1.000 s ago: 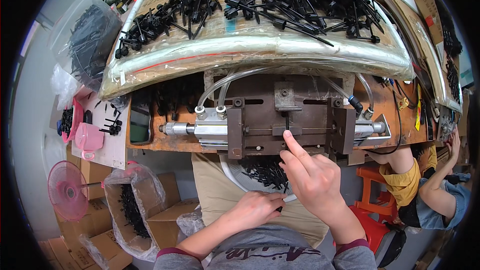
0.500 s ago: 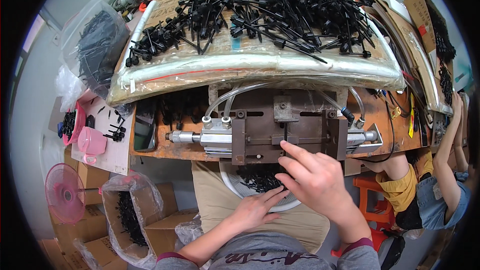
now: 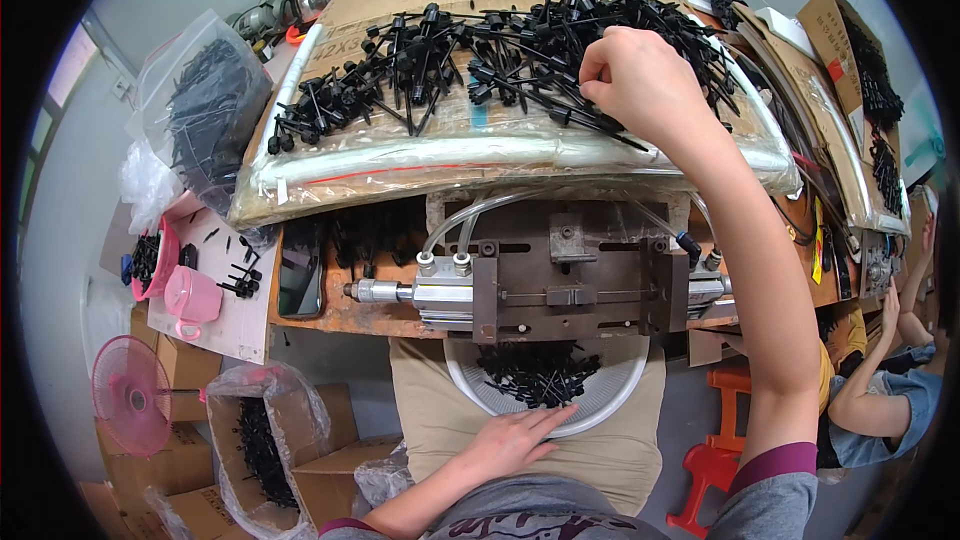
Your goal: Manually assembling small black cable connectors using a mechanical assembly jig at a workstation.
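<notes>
My right hand (image 3: 645, 80) is over the pile of black plastic rods with knobbed heads (image 3: 410, 60) on the raised cardboard-covered tray (image 3: 400, 162). Its thumb and fingers are bent into a pinch among the rods; whatever they grip is hidden. My left hand (image 3: 512, 440) lies flat with fingers stretched out at the near rim of a white basket (image 3: 625, 395) in my lap. Short black pieces (image 3: 540, 375) lie in that basket. Between the tray and the basket sits a brown metal fixture (image 3: 530, 318), its small centre block (image 3: 571, 295) showing no rod.
Air cylinders (image 3: 443, 302) with clear hoses flank the fixture. At left are a phone (image 3: 300, 275), a pink cup (image 3: 190, 298), a pink fan (image 3: 132, 395) and a plastic-lined carton (image 3: 315, 420). A co-worker's arm (image 3: 875, 370) shows at right, near a red stool (image 3: 705, 480).
My right hand has left the fixture's centre block and reached up and away to the rod pile. The dark rod at the block is gone. My left hand stays by the basket.
</notes>
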`<state>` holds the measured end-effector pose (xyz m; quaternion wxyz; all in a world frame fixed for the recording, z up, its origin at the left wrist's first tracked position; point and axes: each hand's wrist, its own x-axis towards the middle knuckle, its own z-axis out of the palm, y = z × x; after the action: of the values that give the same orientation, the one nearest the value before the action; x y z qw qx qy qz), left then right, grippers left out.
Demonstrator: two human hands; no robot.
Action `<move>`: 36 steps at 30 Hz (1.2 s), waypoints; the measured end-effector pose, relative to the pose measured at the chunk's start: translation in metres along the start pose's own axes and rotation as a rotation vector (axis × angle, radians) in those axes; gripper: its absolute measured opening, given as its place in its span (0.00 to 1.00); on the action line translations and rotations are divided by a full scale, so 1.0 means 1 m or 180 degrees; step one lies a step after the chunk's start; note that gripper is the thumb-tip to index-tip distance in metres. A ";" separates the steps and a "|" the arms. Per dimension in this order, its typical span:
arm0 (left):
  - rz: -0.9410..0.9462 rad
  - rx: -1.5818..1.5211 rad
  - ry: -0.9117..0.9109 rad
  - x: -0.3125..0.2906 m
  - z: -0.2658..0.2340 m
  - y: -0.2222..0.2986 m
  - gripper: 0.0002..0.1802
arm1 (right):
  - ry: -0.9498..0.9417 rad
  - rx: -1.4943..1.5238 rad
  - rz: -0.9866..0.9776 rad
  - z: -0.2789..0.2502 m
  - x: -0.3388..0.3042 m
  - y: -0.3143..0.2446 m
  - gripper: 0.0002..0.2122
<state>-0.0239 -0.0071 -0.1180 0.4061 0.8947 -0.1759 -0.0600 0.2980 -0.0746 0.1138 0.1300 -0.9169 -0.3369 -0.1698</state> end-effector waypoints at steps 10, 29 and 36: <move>0.0050 0.0131 0.0262 -0.013 0.001 -0.009 0.35 | -0.0532 0.0209 0.0307 0.014 0.016 0.002 0.08; -0.0155 0.1527 0.4041 0.012 -0.287 -0.022 0.15 | -0.0503 0.4249 0.0524 -0.017 -0.081 -0.042 0.05; -0.0849 0.1233 0.3910 0.033 -0.342 -0.081 0.18 | -0.1425 0.5052 0.1282 -0.017 -0.157 -0.056 0.08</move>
<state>0.1137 0.2717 0.0495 0.2533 0.8373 0.1927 0.4446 0.1449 -0.1296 0.0733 0.6928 -0.6084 -0.2043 0.3288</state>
